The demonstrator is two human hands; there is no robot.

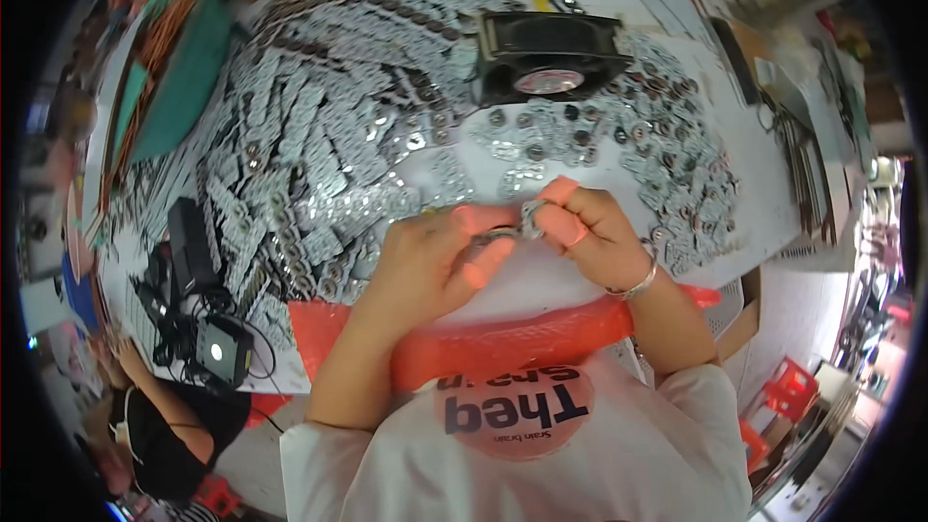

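Note:
My left hand [425, 256] and my right hand [607, 235] meet over the near middle of the white table, with pink-orange covers on several fingertips. Between the right thumb and fingers is a small silvery metal piece [530, 219]. The left fingers pinch a thin silvery-dark part [496, 233] right beside it. Whether the two are joined is too small to tell. Just beyond my hands lie clear-and-silver strips [449, 174] and loose small metal parts [523, 179]. A bracelet [636, 277] circles my right wrist.
A black box fan [551, 53] stands beyond my hands. Silvery strips [319, 126] heap up left, loose pieces [677, 155] right. A green basin [184, 87] holds copper-coloured rods. Black adapters and cables [220, 348] sit at left, near another person [174, 425]. Red plastic [512, 343] edges the table.

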